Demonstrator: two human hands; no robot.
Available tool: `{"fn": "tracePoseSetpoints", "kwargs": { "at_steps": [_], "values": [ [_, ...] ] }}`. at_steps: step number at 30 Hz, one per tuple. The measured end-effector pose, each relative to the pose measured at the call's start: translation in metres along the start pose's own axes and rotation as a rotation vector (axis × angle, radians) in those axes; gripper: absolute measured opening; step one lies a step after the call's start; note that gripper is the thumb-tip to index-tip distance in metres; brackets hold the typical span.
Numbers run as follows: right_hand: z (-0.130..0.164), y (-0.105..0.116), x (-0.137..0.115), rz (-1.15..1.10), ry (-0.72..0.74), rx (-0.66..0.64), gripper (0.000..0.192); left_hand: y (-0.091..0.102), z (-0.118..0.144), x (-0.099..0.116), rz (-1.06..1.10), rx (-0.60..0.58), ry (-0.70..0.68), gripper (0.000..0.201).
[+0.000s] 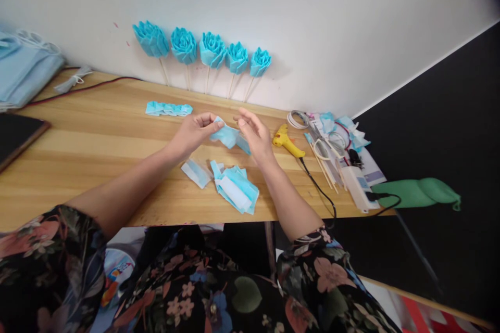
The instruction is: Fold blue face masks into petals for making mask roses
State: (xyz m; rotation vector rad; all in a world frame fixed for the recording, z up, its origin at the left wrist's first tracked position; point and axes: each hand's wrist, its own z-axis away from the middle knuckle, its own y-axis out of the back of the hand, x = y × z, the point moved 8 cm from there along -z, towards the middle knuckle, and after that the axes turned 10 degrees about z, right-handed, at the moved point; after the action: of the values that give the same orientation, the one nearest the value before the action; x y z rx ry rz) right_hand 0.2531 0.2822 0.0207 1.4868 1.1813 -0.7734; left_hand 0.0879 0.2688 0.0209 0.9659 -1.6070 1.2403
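Note:
My left hand (197, 132) is closed, its thumb and fingers pinching a light-blue strip of thin nonwoven cloth (224, 136) just above the table. My right hand (255, 135) is beside the strip's other end, fingers loosely curved and apart; the strip's tail passes close to the palm, and any contact there is hidden. Below both hands lie a pile of blue and white cloth pieces (236, 190) and a paler loose piece (196, 173). Farther back is a pleated blue strip (169, 109). Several blue cloth roses (213, 51) on thin sticks lean against the wall.
A yellow glue gun (287, 141) lies right of my right hand, its black cord running over the table edge. Beyond it are wooden sticks (322, 164), a tape roll (298, 119), scissors (322, 148) and a white power strip (357, 187). Folded blue cloth (27, 73) lies far left.

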Motion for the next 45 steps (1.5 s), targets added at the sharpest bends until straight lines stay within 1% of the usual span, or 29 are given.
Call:
{"fn": "tracePoseSetpoints", "kwargs": {
  "at_steps": [3,8,12,15,18,20,24,29,31,34,37,40,45],
  "values": [
    [0.001,-0.003,-0.002,-0.014,0.03,-0.035,0.057,-0.002,-0.001,-0.002,0.0,-0.024,0.004,0.034],
    [0.006,-0.019,-0.001,-0.029,0.022,-0.194,0.055,-0.004,-0.001,-0.006,0.013,-0.073,0.02,0.036],
    [0.008,-0.022,0.0,-0.041,0.01,-0.21,0.049,-0.008,0.0,-0.007,-0.016,-0.135,0.029,0.04],
    [0.008,-0.022,0.001,-0.076,-0.016,-0.21,0.046,-0.011,0.0,-0.01,-0.017,-0.162,0.038,0.052],
    [0.008,-0.023,-0.001,-0.084,-0.019,-0.206,0.047,-0.011,-0.001,-0.011,-0.04,-0.153,0.015,0.063],
    [0.008,-0.022,-0.002,-0.072,-0.018,-0.197,0.046,-0.012,-0.002,-0.012,-0.063,-0.163,0.004,0.065],
    [0.006,-0.017,-0.001,-0.098,-0.044,-0.14,0.044,-0.013,-0.002,-0.011,-0.069,-0.177,0.007,0.062],
    [0.003,-0.008,0.006,-0.197,-0.116,-0.063,0.042,-0.007,-0.003,-0.005,-0.036,-0.097,0.001,0.058],
    [0.003,-0.009,0.008,-0.231,-0.151,-0.079,0.043,-0.006,-0.003,-0.004,-0.038,-0.077,-0.005,0.058],
    [0.004,-0.014,0.009,-0.241,-0.188,-0.138,0.046,-0.005,-0.003,-0.003,-0.045,-0.07,-0.019,0.06],
    [0.005,-0.018,0.01,-0.2,-0.195,-0.168,0.041,-0.005,-0.002,-0.003,-0.055,-0.062,-0.027,0.062],
    [0.004,-0.015,0.011,-0.17,-0.182,-0.115,0.039,-0.003,-0.002,-0.002,-0.053,-0.045,-0.034,0.06],
    [0.001,-0.003,0.01,-0.197,-0.149,0.01,0.043,0.002,-0.003,0.002,-0.052,0.008,-0.067,0.055]
  ]
}}
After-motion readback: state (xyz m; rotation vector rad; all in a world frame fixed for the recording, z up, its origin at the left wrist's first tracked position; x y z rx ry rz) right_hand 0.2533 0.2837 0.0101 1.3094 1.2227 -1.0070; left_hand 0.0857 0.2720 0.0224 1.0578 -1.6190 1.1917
